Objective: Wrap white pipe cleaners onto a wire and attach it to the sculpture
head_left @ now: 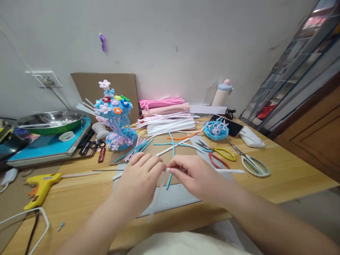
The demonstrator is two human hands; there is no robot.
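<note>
Wooden tabletop (278, 156) meets a grey wall (170, 46) behind 2 hands (170, 173).

The sole view, head-worn, looks forward and down from six o'clock, close above the left hand (142, 180) and right hand (200, 177), across the table (79, 198) to the wall (164, 46) facing it at twelve o'clock.

Both hands nearly touching, pinched.

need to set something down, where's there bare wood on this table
Between the yellow glue gun and the left forearm, and right of the pale-handled scissors, towards the table's right corner. Crowded: the middle and back, with pipe cleaners and the flower decoration.
</note>
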